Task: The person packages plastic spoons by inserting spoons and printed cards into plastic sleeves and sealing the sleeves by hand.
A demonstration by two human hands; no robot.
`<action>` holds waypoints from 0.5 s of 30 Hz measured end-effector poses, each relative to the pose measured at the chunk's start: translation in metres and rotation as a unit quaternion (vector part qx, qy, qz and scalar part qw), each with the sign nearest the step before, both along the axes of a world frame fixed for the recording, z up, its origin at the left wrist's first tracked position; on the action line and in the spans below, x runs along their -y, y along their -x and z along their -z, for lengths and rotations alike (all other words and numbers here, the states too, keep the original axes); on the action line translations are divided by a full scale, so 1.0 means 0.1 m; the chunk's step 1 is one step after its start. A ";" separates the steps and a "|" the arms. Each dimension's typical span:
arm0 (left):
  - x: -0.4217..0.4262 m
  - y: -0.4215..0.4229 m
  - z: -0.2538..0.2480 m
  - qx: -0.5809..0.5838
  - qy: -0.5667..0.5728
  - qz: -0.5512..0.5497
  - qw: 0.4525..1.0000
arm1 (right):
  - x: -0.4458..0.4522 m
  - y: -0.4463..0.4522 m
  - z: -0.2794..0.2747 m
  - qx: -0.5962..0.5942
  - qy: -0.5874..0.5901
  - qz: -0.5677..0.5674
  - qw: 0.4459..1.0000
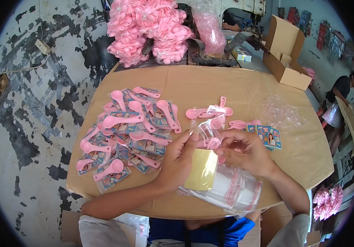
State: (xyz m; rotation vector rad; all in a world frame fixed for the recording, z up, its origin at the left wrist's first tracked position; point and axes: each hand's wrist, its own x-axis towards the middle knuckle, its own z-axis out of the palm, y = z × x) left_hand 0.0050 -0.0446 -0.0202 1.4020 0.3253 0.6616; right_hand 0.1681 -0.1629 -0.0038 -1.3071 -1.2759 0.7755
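Note:
My left hand (178, 158) is closed on the side of a clear plastic bag (205, 131). A gold-coloured card (201, 171) shows in the lower part of the bag, and a pink measuring spoon (213, 143) shows near its top. The fingers of my right hand (247, 151) pinch the bag's other side, close to the spoon; the exact grip is partly hidden. Beneath both hands lies a stack of clear bags with red print (239, 187). Just beyond my right hand are printed blue cards (269, 138) and loose pink spoons (245, 123).
A pile of packed pink spoons (119, 119) covers the table's left part. More spoons (210, 112) lie past my hands, and clear plastic strips (282, 111) at right. Large bags of spoons (144, 29) and an open carton (286, 53) stand behind. Another person (342, 99) is at far right.

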 end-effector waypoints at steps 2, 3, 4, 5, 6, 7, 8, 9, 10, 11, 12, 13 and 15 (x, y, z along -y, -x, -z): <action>-0.04 0.02 0.05 -0.017 -0.046 -0.011 0.999 | -0.03 0.06 0.04 -0.001 -0.016 -0.012 1.000; -0.05 0.03 0.07 -0.028 -0.070 -0.016 0.997 | -0.04 0.08 0.04 0.004 -0.020 -0.022 1.000; -0.04 0.03 0.08 -0.015 -0.080 -0.024 0.996 | -0.04 0.11 0.03 0.009 -0.024 -0.032 0.999; -0.01 0.02 0.07 -0.003 -0.090 -0.031 0.995 | -0.02 0.14 0.01 0.016 -0.007 -0.019 1.000; 0.00 0.01 0.05 0.012 -0.102 -0.039 0.994 | 0.00 0.17 -0.05 0.025 0.007 -0.007 1.000; 0.02 0.01 0.03 0.013 -0.093 -0.031 0.995 | 0.01 0.17 -0.09 0.036 0.019 0.006 0.999; 0.04 0.02 0.01 0.016 -0.084 -0.023 0.996 | 0.02 0.17 -0.09 0.024 0.012 0.012 1.000; 0.05 0.02 -0.01 0.019 -0.074 -0.016 0.997 | 0.02 0.17 -0.07 0.013 0.006 0.018 1.000; 0.06 0.01 -0.04 0.033 -0.058 -0.010 0.998 | 0.01 0.15 -0.05 0.003 0.000 0.023 1.000; 0.07 0.00 -0.06 0.047 -0.041 -0.005 0.998 | -0.01 0.11 -0.02 0.013 -0.008 0.003 1.000; 0.09 -0.01 -0.08 0.060 -0.023 0.000 0.998 | -0.03 0.06 0.02 0.024 -0.016 -0.017 0.999; 0.10 -0.02 -0.10 0.054 -0.020 0.003 0.998 | -0.04 0.03 0.04 0.033 -0.022 -0.038 0.998; 0.14 -0.02 -0.13 0.039 -0.011 0.009 0.999 | -0.03 -0.02 0.01 0.009 -0.007 -0.051 0.999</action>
